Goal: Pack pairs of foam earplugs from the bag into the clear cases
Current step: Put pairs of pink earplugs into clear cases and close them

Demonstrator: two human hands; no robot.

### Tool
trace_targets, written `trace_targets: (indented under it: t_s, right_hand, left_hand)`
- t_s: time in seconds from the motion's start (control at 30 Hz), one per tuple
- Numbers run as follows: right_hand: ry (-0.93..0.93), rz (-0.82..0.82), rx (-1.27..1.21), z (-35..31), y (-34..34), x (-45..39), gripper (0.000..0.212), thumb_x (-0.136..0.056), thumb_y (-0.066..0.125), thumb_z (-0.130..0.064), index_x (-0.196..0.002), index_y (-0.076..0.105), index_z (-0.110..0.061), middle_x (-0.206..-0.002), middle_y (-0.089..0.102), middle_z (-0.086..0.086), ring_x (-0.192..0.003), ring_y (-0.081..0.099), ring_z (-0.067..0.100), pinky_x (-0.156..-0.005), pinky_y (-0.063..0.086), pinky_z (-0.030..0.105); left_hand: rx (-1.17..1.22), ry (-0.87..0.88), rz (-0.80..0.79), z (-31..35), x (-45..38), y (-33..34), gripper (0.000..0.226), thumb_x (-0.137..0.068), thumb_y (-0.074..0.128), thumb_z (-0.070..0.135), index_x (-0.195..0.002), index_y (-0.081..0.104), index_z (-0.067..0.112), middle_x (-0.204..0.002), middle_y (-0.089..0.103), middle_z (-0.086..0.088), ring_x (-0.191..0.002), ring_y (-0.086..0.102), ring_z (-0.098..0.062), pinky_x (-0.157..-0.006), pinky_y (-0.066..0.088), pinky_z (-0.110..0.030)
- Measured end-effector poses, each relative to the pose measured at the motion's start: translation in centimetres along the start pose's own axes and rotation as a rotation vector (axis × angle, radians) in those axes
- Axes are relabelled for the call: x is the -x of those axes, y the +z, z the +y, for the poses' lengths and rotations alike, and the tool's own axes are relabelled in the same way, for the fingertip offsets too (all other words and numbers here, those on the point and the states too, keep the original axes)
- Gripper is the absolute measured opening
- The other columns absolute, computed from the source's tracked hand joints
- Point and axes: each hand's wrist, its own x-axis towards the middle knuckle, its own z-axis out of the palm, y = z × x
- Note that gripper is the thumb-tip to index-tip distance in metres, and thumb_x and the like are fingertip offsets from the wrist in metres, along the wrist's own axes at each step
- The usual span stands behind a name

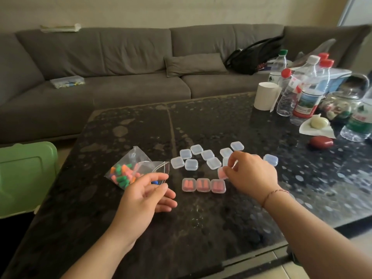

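Left hand (148, 193) nearest, fingers loosely apart by bag (132, 172) mouth, poss. pinching blue plug (155, 182). Right hand (249, 174) fingers clamped on pink-filled case (222, 173). Risks: lid unlatched, plugs spilling; nudging filled row (203, 185) or empties (191, 158). Bottles (302, 93) far right, well apart.

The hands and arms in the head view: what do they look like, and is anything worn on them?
Both forearms are bare, with no sleeves and no gloves in view. The right hand has a thin reddish cord bracelet at the wrist. The left hand shows no bracelet, ring or watch.
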Motion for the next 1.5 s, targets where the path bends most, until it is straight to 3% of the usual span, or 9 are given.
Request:
trace_targets:
  t_s: [0.27, 0.33, 0.43, 0.6, 0.8, 0.9, 1.13, 1.3, 1.5]
  right_hand:
    - [0.059, 0.012, -0.010, 2.3, -3.2, -0.8, 0.013, -0.086, 0.056, -0.033, -0.079, 0.067, -0.031, -0.082, 0.065, -0.005, -0.073, 0.059, 0.024, -0.062, 0.043, 0.028]
    - [0.063, -0.094, 0.033, 3.8, -4.4, -0.9, 0.001, -0.079, 0.064, -0.036, -0.080, 0.064, -0.035, -0.089, 0.067, -0.006, -0.080, 0.063, 0.023, -0.067, 0.049, 0.031]
    - [0.041, -0.295, 0.188, 4.2, -4.4, 0.0, 0.023, -0.069, 0.070, -0.050, -0.086, 0.063, -0.035, -0.095, 0.064, -0.010, -0.086, 0.064, 0.018, -0.076, 0.055, 0.035]
    - [-0.037, -0.197, 0.290, 3.1, -3.1, 1.0, 0.018, -0.084, 0.062, -0.038, -0.095, 0.066, -0.024, -0.092, 0.064, -0.005, -0.080, 0.063, 0.019, -0.063, 0.049, 0.028]
    - [-0.714, 0.042, -0.078, -3.1, -2.8, 4.1, 0.025, -0.081, 0.067, -0.046, -0.101, 0.055, -0.038, -0.075, 0.053, -0.022, -0.070, 0.057, 0.007, -0.057, 0.041, 0.024]
    - [-0.986, 0.008, -0.226, -5.4, -0.4, 5.1, 0.046, -0.080, 0.073, -0.030, -0.121, 0.053, -0.035, -0.091, 0.062, -0.018, -0.080, 0.058, 0.003, -0.062, 0.048, 0.021]
    - [-0.961, 0.082, -0.506, -7.9, 0.5, 3.9, 0.037, -0.090, 0.059, -0.032, -0.127, 0.060, -0.029, -0.115, 0.061, -0.019, -0.113, 0.053, 0.002, -0.090, 0.045, 0.015]
    - [-0.861, 0.221, -0.618, -10.3, 1.3, 3.7, 0.025, -0.086, 0.070, -0.038, -0.107, 0.069, -0.026, -0.107, 0.065, -0.017, -0.096, 0.062, 0.005, -0.076, 0.052, 0.020]
    - [-0.862, 0.195, -0.914, -11.8, 1.9, 3.9, 0.022, -0.086, 0.072, -0.018, -0.107, 0.071, -0.016, -0.112, 0.069, -0.009, -0.109, 0.065, 0.011, -0.088, 0.054, 0.027]
  left_hand:
    - [-0.001, 0.016, 0.002, 0.1, 0.0, -0.2, 0.016, -0.098, 0.056, 0.007, -0.106, 0.068, 0.014, -0.081, 0.074, -0.015, -0.073, 0.074, -0.030, -0.062, 0.059, -0.029]
    - [0.002, 0.022, 0.008, 0.1, 0.0, -0.2, 0.016, -0.098, 0.055, 0.006, -0.105, 0.068, 0.013, -0.081, 0.074, -0.015, -0.072, 0.074, -0.031, -0.062, 0.058, -0.030]
    - [0.000, 0.025, 0.013, 0.0, 0.0, -0.1, 0.016, -0.098, 0.055, 0.006, -0.103, 0.068, 0.012, -0.081, 0.073, -0.017, -0.072, 0.074, -0.031, -0.062, 0.058, -0.030]
    - [0.045, 0.005, 0.014, 0.5, 0.4, 0.1, 0.016, -0.099, 0.054, 0.007, -0.105, 0.068, 0.009, -0.081, 0.074, -0.016, -0.072, 0.074, -0.030, -0.063, 0.058, -0.032]
    - [0.181, -0.141, -0.152, 1.5, 1.2, 1.0, 0.040, -0.096, 0.047, 0.037, -0.104, 0.072, 0.007, -0.092, 0.076, -0.020, -0.080, 0.074, -0.031, -0.069, 0.059, -0.033]
    - [0.417, -0.236, -0.251, 1.9, 1.2, 0.4, 0.039, -0.095, 0.048, 0.036, -0.095, 0.080, 0.013, -0.101, 0.075, -0.020, -0.081, 0.074, -0.024, -0.069, 0.060, -0.034]
    - [0.715, -0.206, -0.217, 2.2, 0.2, -2.2, 0.025, -0.091, 0.060, 0.014, -0.109, 0.072, 0.001, -0.112, 0.070, -0.021, -0.097, 0.073, -0.027, -0.075, 0.060, -0.033]
    - [0.738, -0.077, -0.049, 2.3, -0.2, -2.6, 0.046, -0.074, 0.069, -0.004, -0.120, 0.063, 0.003, -0.117, 0.070, -0.021, -0.103, 0.072, -0.030, -0.072, 0.060, -0.029]
    - [0.832, 0.004, -0.195, 2.4, 0.2, -3.9, 0.061, -0.076, 0.085, 0.023, -0.126, 0.062, -0.003, -0.125, 0.065, -0.023, -0.112, 0.067, -0.030, -0.088, 0.057, -0.032]
